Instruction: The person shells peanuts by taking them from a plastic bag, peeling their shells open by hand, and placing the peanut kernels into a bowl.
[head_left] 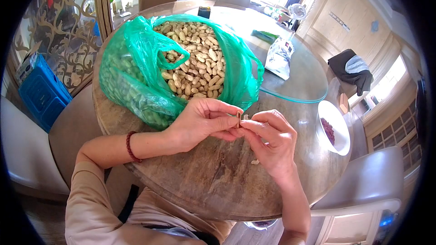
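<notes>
I hold a peanut shell (pixel 239 118) between my two hands, over the near part of the round table (pixel 218 177), just in front of the green bag (pixel 147 45). My left hand (pixel 204 121) is closed down to a pinch, thumb and forefinger on the shell, the other fingers curled in beneath. My right hand (pixel 273 138) meets it from the other side, thumb and forefinger drawn together at the shell's edge, the rest of the fingers loosely bent. The shell looks split open; I can't tell whether a nut sits inside it. A red bracelet (pixel 130 146) circles my left wrist.

The bag lies wide open behind my left hand, full of unshelled peanuts (pixel 200 61), some facing me through the mouth and more showing dimly through the plastic. A small pale scrap (pixel 255 162) lies on the table near my right wrist.

Off to my right, near the table's edge, the white bowl (pixel 343 129) holds reddish nuts (pixel 327 131). Beyond my hands, a silvery packet (pixel 279 59) rests on the glass turntable (pixel 309 79), and a small dark jar (pixel 204 12) stands behind the bag.
</notes>
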Demonstrator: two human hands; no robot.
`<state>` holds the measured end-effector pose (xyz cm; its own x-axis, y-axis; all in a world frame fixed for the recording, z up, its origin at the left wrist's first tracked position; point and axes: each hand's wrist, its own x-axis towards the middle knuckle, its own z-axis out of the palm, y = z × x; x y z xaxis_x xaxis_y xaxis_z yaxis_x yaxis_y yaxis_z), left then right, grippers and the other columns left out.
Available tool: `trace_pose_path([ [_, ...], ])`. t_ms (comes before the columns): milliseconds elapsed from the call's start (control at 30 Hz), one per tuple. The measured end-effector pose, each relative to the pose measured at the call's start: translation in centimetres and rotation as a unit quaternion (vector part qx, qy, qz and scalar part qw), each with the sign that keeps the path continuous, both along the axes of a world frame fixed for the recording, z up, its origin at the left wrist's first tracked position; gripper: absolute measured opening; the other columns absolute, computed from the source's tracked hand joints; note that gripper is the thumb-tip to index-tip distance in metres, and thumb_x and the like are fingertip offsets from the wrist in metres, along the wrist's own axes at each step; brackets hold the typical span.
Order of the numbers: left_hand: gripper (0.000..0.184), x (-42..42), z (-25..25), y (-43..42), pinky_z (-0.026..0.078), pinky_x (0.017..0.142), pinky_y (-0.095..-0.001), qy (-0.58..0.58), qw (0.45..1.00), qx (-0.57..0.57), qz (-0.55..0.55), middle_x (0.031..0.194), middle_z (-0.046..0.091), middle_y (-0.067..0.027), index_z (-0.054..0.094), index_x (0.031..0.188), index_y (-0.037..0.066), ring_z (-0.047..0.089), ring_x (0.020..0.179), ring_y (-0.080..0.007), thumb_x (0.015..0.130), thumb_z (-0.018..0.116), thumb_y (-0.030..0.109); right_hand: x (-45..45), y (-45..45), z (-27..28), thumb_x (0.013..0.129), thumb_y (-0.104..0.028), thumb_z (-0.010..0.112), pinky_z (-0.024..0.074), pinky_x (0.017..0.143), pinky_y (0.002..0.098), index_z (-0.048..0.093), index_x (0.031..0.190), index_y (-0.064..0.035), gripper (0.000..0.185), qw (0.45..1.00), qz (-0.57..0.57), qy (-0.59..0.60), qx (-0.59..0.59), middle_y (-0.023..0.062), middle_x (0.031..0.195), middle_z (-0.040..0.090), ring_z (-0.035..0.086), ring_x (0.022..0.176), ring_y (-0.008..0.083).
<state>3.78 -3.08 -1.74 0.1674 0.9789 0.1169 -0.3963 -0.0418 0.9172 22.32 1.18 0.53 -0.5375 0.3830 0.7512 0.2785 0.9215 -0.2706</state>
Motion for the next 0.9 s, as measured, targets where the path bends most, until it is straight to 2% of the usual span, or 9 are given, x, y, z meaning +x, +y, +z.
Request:
trace_pose_path([
  [67, 0.023, -0.1, 0.0, -0.1, 0.059, 0.073, -0.0313, 0.014, 1.000, 0.017, 0.002, 0.095, 0.066, -0.0141, 0.060, 0.110, -0.002, 0.067, 0.085, -0.0196, 0.088, 0.059, 0.002, 0.0, 0.0, 0.0, 0.064, -0.004, 0.076, 0.0504, 0.061, 0.0324, 0.068, 0.083, -0.0078, 0.021, 1.000, -0.005, -0.007, 0.019, 0.0053, 0.077, 0.059, 0.060, 0.069, 0.0220],
  [233, 0.020, -0.1, 0.0, -0.1, 0.058, 0.073, -0.0306, 0.032, 0.998, 0.062, 0.006, 0.096, 0.066, -0.0143, 0.061, 0.108, -0.002, 0.066, 0.087, -0.0196, 0.088, 0.059, 0.002, 0.0, -0.3, 0.3, 0.068, -0.002, 0.074, 0.0493, 0.058, 0.0313, 0.066, 0.084, -0.0065, 0.019, 0.997, 0.008, 0.008, -0.077, 0.0081, 0.079, 0.058, 0.060, 0.069, 0.0230],
  [367, 0.016, -0.1, -0.1, -0.1, 0.058, 0.072, -0.0295, 0.028, 0.996, 0.081, 0.012, 0.092, 0.067, -0.0130, 0.062, 0.103, -0.002, 0.066, 0.084, -0.0179, 0.088, 0.059, 0.003, 0.1, -0.2, 0.6, 0.071, -0.001, 0.071, 0.0486, 0.058, 0.0304, 0.066, 0.084, -0.0055, 0.015, 0.995, 0.017, -0.005, -0.101, 0.0089, 0.080, 0.057, 0.059, 0.069, 0.0228],
  [533, 0.014, -0.1, -0.2, 0.0, 0.058, 0.071, -0.0287, 0.030, 0.996, 0.079, 0.006, 0.090, 0.067, -0.0111, 0.062, 0.101, -0.001, 0.067, 0.082, -0.0165, 0.089, 0.059, 0.004, 0.3, 0.4, 0.8, 0.080, -0.002, 0.065, 0.0474, 0.057, 0.0273, 0.064, 0.085, -0.0034, 0.005, 0.977, 0.045, -0.010, -0.208, 0.0066, 0.084, 0.055, 0.057, 0.071, 0.0157],
  [567, 0.014, -0.2, -0.1, 0.0, 0.058, 0.071, -0.0298, 0.029, 0.997, 0.078, 0.002, 0.091, 0.067, -0.0127, 0.061, 0.102, -0.002, 0.067, 0.083, -0.0191, 0.089, 0.059, 0.004, 0.3, 0.4, 0.8, 0.080, -0.002, 0.065, 0.0474, 0.057, 0.0273, 0.064, 0.085, -0.0034, 0.005, 0.977, 0.044, -0.011, -0.208, 0.0066, 0.084, 0.055, 0.057, 0.071, 0.0157],
  [600, 0.015, -0.2, 0.0, -0.1, 0.058, 0.072, -0.0308, 0.028, 0.997, 0.078, -0.002, 0.092, 0.067, -0.0143, 0.061, 0.102, -0.003, 0.068, 0.083, -0.0217, 0.088, 0.059, 0.003, 0.3, 0.6, 0.6, 0.083, -0.003, 0.062, 0.0475, 0.057, 0.0260, 0.063, 0.086, -0.0024, 0.003, 0.963, 0.053, 0.001, -0.265, 0.0062, 0.085, 0.055, 0.057, 0.072, 0.0138],
  [733, 0.015, -0.2, 0.2, -0.2, 0.058, 0.071, -0.0308, 0.034, 0.997, 0.073, -0.005, 0.090, 0.067, -0.0139, 0.061, 0.102, -0.002, 0.068, 0.083, -0.0217, 0.089, 0.059, 0.003, 0.7, 1.0, 0.6, 0.089, -0.005, 0.054, 0.0479, 0.057, 0.0236, 0.059, 0.090, 0.0004, 0.007, 0.902, 0.073, 0.035, -0.424, 0.0057, 0.090, 0.053, 0.054, 0.075, 0.0110],
  [833, 0.014, 0.0, -0.2, -0.1, 0.057, 0.071, -0.0291, 0.034, 0.998, 0.046, -0.034, 0.088, 0.068, -0.0126, 0.061, 0.101, -0.002, 0.067, 0.082, -0.0191, 0.088, 0.060, 0.003, 1.1, 1.7, 0.5, 0.091, -0.012, 0.050, 0.0476, 0.057, 0.0251, 0.056, 0.091, 0.0013, 0.015, 0.895, 0.069, 0.007, -0.440, 0.0057, 0.089, 0.053, 0.054, 0.075, 0.0124],
  [900, 0.014, 0.2, -1.0, 0.1, 0.056, 0.072, -0.0276, 0.105, 0.988, 0.088, -0.067, 0.087, 0.068, -0.0117, 0.062, 0.100, -0.002, 0.067, 0.079, -0.0160, 0.087, 0.061, 0.001, 1.1, 1.9, 0.7, 0.092, -0.016, 0.049, 0.0472, 0.056, 0.0255, 0.055, 0.089, 0.0019, 0.020, 0.889, 0.035, -0.019, -0.455, 0.0063, 0.090, 0.053, 0.054, 0.076, 0.0127],
])
